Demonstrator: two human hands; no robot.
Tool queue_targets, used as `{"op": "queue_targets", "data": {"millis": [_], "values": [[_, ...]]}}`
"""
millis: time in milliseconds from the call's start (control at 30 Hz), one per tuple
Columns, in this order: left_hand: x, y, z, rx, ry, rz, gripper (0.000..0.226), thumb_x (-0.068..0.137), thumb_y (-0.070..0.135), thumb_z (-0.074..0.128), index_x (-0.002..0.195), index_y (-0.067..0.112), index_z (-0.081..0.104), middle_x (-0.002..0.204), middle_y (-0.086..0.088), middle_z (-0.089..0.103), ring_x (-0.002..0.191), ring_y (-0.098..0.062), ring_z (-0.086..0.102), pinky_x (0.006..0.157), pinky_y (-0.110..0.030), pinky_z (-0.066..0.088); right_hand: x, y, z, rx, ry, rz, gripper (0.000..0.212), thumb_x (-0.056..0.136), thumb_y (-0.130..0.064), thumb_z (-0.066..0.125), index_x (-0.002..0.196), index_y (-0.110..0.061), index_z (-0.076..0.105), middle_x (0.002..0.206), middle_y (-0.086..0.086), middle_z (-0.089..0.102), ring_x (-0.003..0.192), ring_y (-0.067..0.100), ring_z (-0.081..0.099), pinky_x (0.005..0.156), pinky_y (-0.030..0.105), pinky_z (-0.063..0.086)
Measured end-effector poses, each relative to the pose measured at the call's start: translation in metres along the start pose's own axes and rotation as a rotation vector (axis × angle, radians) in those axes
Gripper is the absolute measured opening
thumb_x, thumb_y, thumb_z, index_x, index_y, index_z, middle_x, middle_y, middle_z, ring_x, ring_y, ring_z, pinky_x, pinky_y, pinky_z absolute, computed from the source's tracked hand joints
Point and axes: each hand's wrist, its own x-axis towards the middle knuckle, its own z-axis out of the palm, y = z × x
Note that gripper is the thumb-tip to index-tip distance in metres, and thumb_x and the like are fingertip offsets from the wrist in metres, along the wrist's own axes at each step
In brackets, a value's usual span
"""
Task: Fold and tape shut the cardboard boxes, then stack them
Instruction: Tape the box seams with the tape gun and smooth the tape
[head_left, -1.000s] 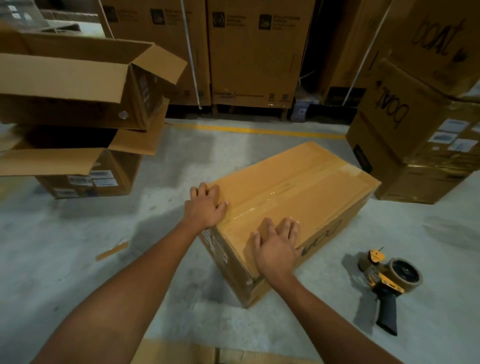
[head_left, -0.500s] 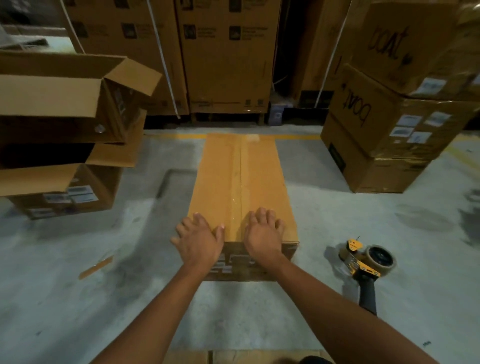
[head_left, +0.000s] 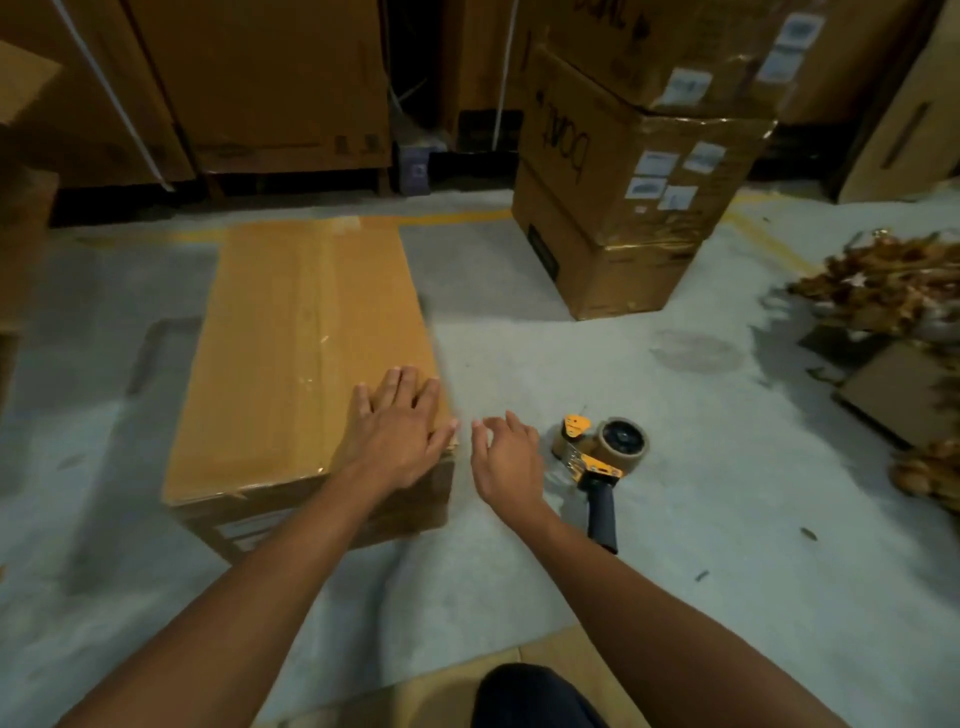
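Left hand (head_left: 400, 434) lies flat, fingers straight, on the taped box (head_left: 306, 353) on the floor (head_left: 675, 545); right hand (head_left: 506, 457) hovers relaxed, holding nothing, beside the tape gun (head_left: 597, 462).

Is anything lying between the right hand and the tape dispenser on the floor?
Nothing visible. The right hand hangs open just beside the tape dispenser, with only bare concrete floor between them; the left hand rests flat on the taped box.
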Motion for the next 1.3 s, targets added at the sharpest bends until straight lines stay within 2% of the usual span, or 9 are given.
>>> {"op": "queue_targets", "data": {"millis": [67, 267, 433, 533, 667, 867, 967, 1100, 1300], "values": [[0.013, 0.011, 0.002, 0.034, 0.044, -0.013, 0.075, 0.095, 0.064, 0.007, 0.156, 0.022, 0.019, 0.165, -0.011, 0.014, 0.152, -0.032, 0.010, 0.118, -0.062, 0.015, 0.009, 0.043, -0.002, -0.054, -0.067, 0.184, 0.059, 0.097, -0.050, 0.029, 0.111, -0.007, 0.067, 0.118, 0.018, 0.063, 0.117, 0.038, 0.056, 0.093, 0.044, 0.047], [0.048, 0.041, 0.006, 0.034, 0.042, -0.074, 0.072, 0.097, 0.063, 0.012, 0.153, 0.021, 0.025, 0.163, -0.013, 0.019, 0.150, -0.033, 0.014, 0.116, -0.060, 0.019, 0.018, 0.148, 0.001, -0.011, -0.031, 0.791, 0.060, 0.086, -0.040, 0.066, 0.133, -0.010, 0.044, 0.134, 0.015, 0.042, 0.126, 0.034, 0.042, 0.098, 0.049, 0.043], [0.047, 0.040, 0.008, 0.031, 0.083, -0.088, 0.068, 0.098, 0.063, 0.018, 0.152, 0.022, 0.028, 0.162, -0.011, 0.021, 0.151, -0.030, 0.015, 0.117, -0.058, 0.020, 0.033, 0.185, 0.008, 0.602, -0.220, 0.965, 0.033, 0.083, -0.020, 0.076, 0.102, -0.002, 0.057, 0.084, 0.013, 0.062, 0.080, 0.030, 0.063, 0.081, 0.042, 0.057], [0.045, 0.042, 0.007, 0.000, 0.136, -0.091, 0.071, 0.096, 0.065, 0.019, 0.145, 0.020, 0.042, 0.157, -0.012, 0.035, 0.146, -0.031, 0.028, 0.114, -0.055, 0.026, 0.044, 0.177, 0.002, 1.051, -0.398, 1.047, 0.010, 0.084, -0.007, 0.071, 0.084, -0.006, 0.061, 0.062, 0.009, 0.064, 0.051, 0.021, 0.063, 0.055, 0.033, 0.058], [0.039, 0.037, 0.008, -0.215, 0.196, -0.129, 0.069, 0.092, 0.060, 0.029, 0.128, 0.012, 0.063, 0.142, -0.011, 0.055, 0.132, -0.031, 0.046, 0.109, -0.047, 0.035, 0.045, 0.155, -0.021, 1.214, -0.426, 0.936, 0.022, 0.090, -0.007, 0.062, 0.069, -0.012, 0.058, 0.055, 0.002, 0.059, 0.046, 0.011, 0.056, 0.045, 0.021, 0.050], [0.017, 0.026, -0.014, -0.586, 0.231, -0.206, 0.020, 0.100, 0.022, 0.056, 0.101, 0.009, 0.072, 0.109, -0.010, 0.069, 0.104, -0.028, 0.059, 0.084, -0.032, 0.042, 0.023, 0.098, -0.063, 1.347, -0.471, 0.625, 0.008, 0.090, -0.002, 0.068, 0.085, -0.002, 0.062, 0.068, 0.012, 0.062, 0.058, 0.020, 0.064, 0.049, 0.025, 0.052], [0.002, 0.020, -0.046, -1.085, 0.218, -0.390, 0.017, 0.099, 0.016, 0.060, 0.084, 0.016, 0.069, 0.091, -0.008, 0.071, 0.081, -0.023, 0.066, 0.069, -0.032, 0.052, 0.012, 0.059, -0.091, 1.234, -0.528, 0.409, 0.011, 0.088, -0.001, 0.071, 0.083, -0.002, 0.061, 0.068, 0.011, 0.062, 0.063, 0.022, 0.064, 0.052, 0.026, 0.052], [-0.023, 0.001, -0.093, -1.635, 0.293, -0.486, 0.026, 0.096, 0.026, 0.065, 0.111, 0.006, 0.063, 0.077, -0.015, 0.066, 0.060, -0.022, 0.064, 0.047, -0.026, 0.053, -0.004, 0.003, -0.118, 0.991, -0.574, 0.155, 0.013, 0.086, -0.004, 0.072, 0.083, -0.004, 0.060, 0.065, 0.010, 0.060, 0.056, 0.019, 0.058, 0.055, 0.028, 0.050], [-0.071, -0.037, -0.125, -1.851, 0.213, -0.494, 0.041, 0.098, 0.048, 0.054, 0.125, 0.018, 0.059, 0.086, -0.013, 0.059, 0.067, -0.022, 0.065, 0.053, -0.027, 0.057, -0.028, -0.070, -0.127, 0.766, -0.613, -0.004, 0.016, 0.085, -0.005, 0.074, 0.089, -0.001, 0.059, 0.063, 0.010, 0.060, 0.052, 0.020, 0.059, 0.054, 0.030, 0.052]]}}
